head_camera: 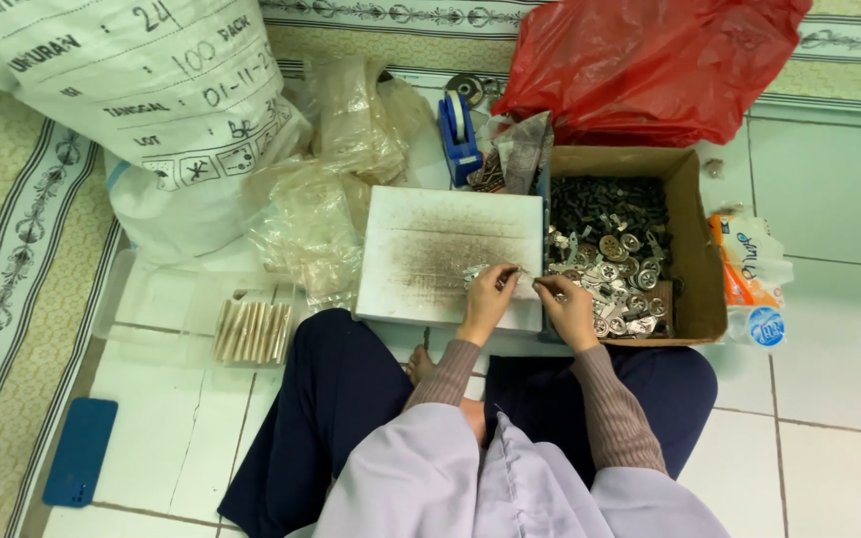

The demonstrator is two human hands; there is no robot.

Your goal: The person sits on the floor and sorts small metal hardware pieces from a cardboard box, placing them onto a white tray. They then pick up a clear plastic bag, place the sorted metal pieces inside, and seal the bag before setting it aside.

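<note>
Small silver metal pieces (478,273), pinched between the fingertips of the left hand (488,295), sit just above the near right corner of the white square board (421,249) that serves as worktop. The left hand is closed to a fine pinch on these pieces; the right hand (562,302), likewise pinched, holds a tiny silvery part (538,283) at the board's right edge, the two hands close together but apart. Judged from this pose, the fitting goes best with both wrists low and steady over the board, so that a dropped part lands on the pale surface and stays easy to find.

Just right of the board stands an open brown cardboard box (695,249), with dark grey parts heaped at its far end and shiny round and flat metal fittings at its near end, within short reach of the right hand. Beyond the board lie crumpled clear plastic bags (336,189), a blue tape dispenser (458,134) and a red plastic bag (650,65). A large white woven sack (142,90) lies far left. Pale stick-like bundles in a clear tray (251,332) and a blue phone (80,450) lie on the tiled floor (839,379), left of the person's crossed legs.
</note>
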